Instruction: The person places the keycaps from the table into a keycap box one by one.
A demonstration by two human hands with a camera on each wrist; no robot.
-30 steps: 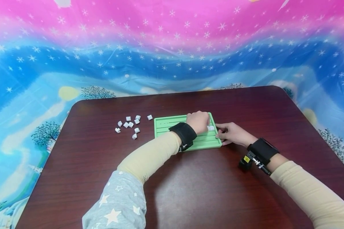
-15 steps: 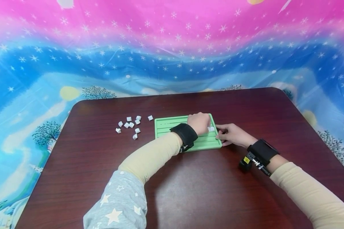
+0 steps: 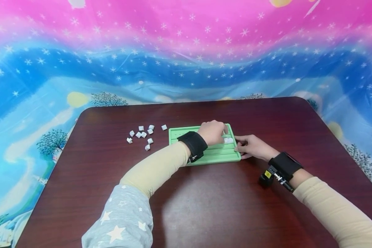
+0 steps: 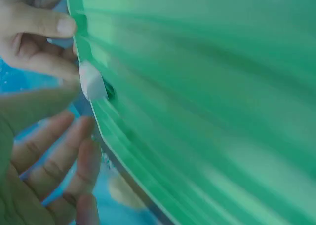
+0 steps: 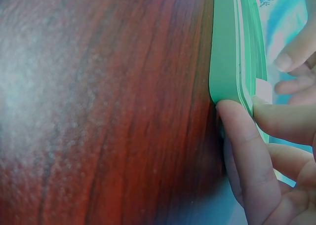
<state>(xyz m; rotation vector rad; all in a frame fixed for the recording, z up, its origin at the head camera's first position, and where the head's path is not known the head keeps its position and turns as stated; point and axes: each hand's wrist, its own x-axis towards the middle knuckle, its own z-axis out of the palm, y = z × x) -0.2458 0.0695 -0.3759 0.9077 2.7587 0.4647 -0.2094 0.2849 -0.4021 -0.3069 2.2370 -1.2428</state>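
Note:
A light green tray (image 3: 217, 156) with raised parallel ridges lies on the table. White material (image 3: 228, 140), one small block or two side by side, sits in a groove at its right end; the left wrist view shows a white block (image 4: 92, 81) against the rim. My left hand (image 3: 211, 132) is over the tray, just left of that block. Its fingers (image 4: 81, 173) are spread and loosely bent, holding nothing. At the tray's right edge, my right hand (image 3: 251, 146) grips the rim near the corner, its thumb and fingers (image 5: 244, 146) against the edge.
Several small white blocks (image 3: 143, 134) lie scattered on the dark wooden table (image 3: 210, 206), left of the tray. A snowflake-patterned cloth (image 3: 186, 62) hangs behind the table. Black bands with small cameras are strapped round both wrists.
My left hand has drawn slightly left from the white block, its fingers parting, so more of the white shows. My right hand stays at the tray's edge. The head view has shifted slightly.

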